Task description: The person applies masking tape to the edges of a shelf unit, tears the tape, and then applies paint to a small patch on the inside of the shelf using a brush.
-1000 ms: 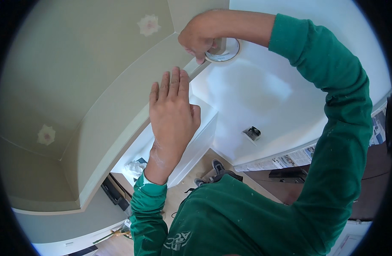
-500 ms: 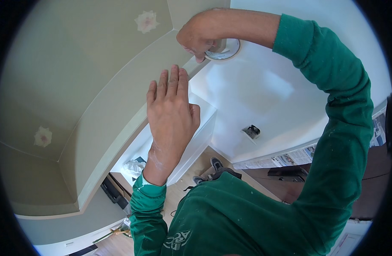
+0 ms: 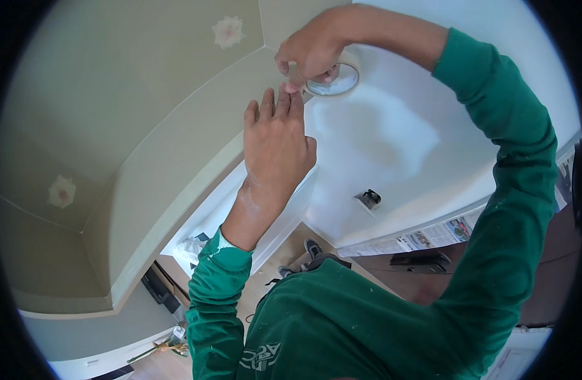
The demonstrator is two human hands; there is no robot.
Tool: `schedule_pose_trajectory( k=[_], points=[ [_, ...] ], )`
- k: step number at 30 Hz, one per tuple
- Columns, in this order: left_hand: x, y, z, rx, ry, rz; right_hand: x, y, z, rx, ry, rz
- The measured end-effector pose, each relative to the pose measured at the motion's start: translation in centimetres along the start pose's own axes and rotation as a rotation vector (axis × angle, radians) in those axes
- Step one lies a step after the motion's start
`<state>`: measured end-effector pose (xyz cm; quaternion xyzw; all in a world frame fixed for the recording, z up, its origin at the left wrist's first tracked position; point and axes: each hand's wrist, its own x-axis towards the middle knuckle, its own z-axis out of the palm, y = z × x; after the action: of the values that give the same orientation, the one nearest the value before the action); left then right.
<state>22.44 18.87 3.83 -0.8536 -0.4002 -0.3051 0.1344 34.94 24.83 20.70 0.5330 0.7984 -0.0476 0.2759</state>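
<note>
My right hand (image 3: 313, 50) is up at the top, bent at the wrist, with its fingers through and around a roll of masking tape (image 3: 345, 87). Its thumb and fingertips come together close to the fingertips of my left hand. That left hand (image 3: 275, 149) lies flat, fingers stretched out, on the edge of a beige ceiling border (image 3: 202, 120). A pale band (image 3: 196, 190) runs along this edge; whether it is tape I cannot tell. Where the roll meets the edge is partly hidden by my fingers.
Beyond the edge is a white wall (image 3: 392, 126) with an open socket box (image 3: 369, 199). Newspaper sheets (image 3: 424, 237) cover a ledge below it. Two patched spots, one a pale star-shaped patch (image 3: 229, 32), mark the recessed ceiling. A crumpled white plastic bag (image 3: 191, 250) lies lower down.
My left hand has slid up and right along the edge, and its fingertips now reach my right hand. The right hand has shifted slightly, its fingers lifting and showing more of the tape roll.
</note>
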Motion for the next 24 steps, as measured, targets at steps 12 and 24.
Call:
schedule_pose_trajectory(
  k=[12, 24],
  points=[
    [-0.2, 0.2, 0.8, 0.054, 0.004, -0.004, -10.2, 0.4, -3.9, -0.358, 0.109, 0.185],
    [9.9, -3.0, -3.1, -0.526, -0.192, -0.041, -5.9, 1.1, 3.0, -0.898, 0.583, 0.316]
  ],
)
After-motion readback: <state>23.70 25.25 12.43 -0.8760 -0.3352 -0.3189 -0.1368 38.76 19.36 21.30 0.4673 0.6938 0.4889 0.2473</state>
